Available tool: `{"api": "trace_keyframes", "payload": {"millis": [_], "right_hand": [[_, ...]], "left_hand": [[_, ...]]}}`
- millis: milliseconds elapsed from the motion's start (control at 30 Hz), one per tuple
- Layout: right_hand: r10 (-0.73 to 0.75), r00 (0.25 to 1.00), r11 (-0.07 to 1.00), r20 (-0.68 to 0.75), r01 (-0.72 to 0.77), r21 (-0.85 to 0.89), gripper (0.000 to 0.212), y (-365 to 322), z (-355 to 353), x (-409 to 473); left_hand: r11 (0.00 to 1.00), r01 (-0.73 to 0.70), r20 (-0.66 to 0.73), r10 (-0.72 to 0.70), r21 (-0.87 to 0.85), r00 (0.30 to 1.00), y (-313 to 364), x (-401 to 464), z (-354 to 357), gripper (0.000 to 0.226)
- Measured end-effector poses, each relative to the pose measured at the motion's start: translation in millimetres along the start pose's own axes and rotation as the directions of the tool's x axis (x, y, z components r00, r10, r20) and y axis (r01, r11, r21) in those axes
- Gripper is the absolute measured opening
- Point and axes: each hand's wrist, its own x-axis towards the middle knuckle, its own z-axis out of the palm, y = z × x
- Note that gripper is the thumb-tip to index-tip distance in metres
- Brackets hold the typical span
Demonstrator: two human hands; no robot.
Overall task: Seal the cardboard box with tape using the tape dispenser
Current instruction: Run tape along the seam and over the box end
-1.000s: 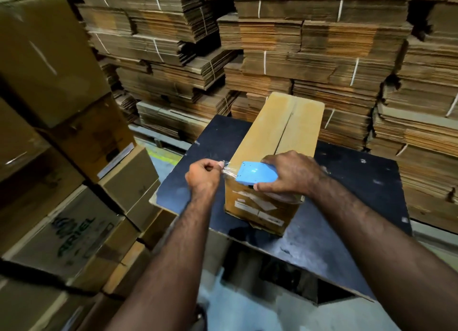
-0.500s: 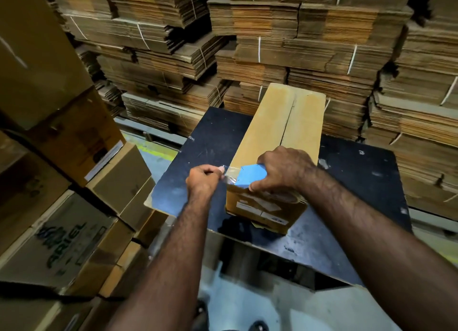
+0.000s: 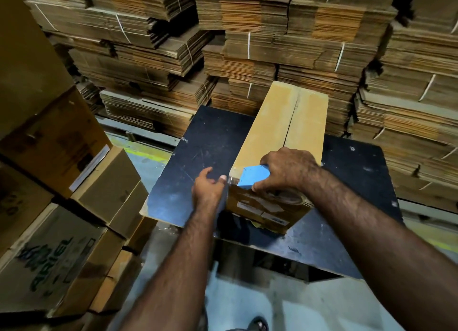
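A long cardboard box lies on a dark table, its top flaps closed with the centre seam bare. My right hand grips the blue tape dispenser at the box's near top edge, with the tape roll showing below my fingers. My left hand is at the box's near left corner, thumb pressing the clear tape end against the near face. White labels mark that near face.
Bundled stacks of flat cardboard rise behind the table. Assembled brown boxes are piled at the left, close to the table's left edge. Grey floor shows below the table's near edge.
My left hand has gone from pinching the tape end away from the box to pressing it onto the near left corner. The dispenser has come down onto the box's near top edge.
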Motion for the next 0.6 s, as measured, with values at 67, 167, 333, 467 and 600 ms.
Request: {"api": "trace_keyframes", "payload": {"millis": [67, 167, 333, 467, 600], "right_hand": [[0.001, 1.000, 1.000, 0.001, -0.001, -0.011, 0.075, -1.3, -0.3, -1.7], [0.017, 1.000, 1.000, 0.002, -0.017, -0.025, 0.073, -2.6, -1.3, -4.5], [0.038, 0.999, 0.999, 0.034, -0.037, -0.031, 0.073, -3.6, -3.7, -6.8], [0.024, 1.000, 1.000, 0.007, -0.024, -0.011, 0.074, -4.6, -4.8, -14.8], [0.002, 1.000, 1.000, -0.013, -0.001, 0.022, 0.068, 13.3, 1.2, -32.6]], "left_hand": [[0.951, -0.309, -0.086, 0.310, 0.025, 0.947, -3.2, -3.5, -4.8, 0.033], [0.744, -0.666, 0.165, 0.650, 0.059, 0.741, 2.8, -5.2, -8.4, 0.034], [0.582, -0.808, 0.458, 0.697, 0.088, 0.552, 3.0, 26.6, -10.4, 0.036], [0.403, -0.902, 0.471, 0.773, 0.153, 0.425, -6.4, 42.0, -9.3, 0.042], [0.309, -0.889, 0.456, 0.772, 0.339, 0.442, -12.5, 41.4, -9.5, 0.041]]}}
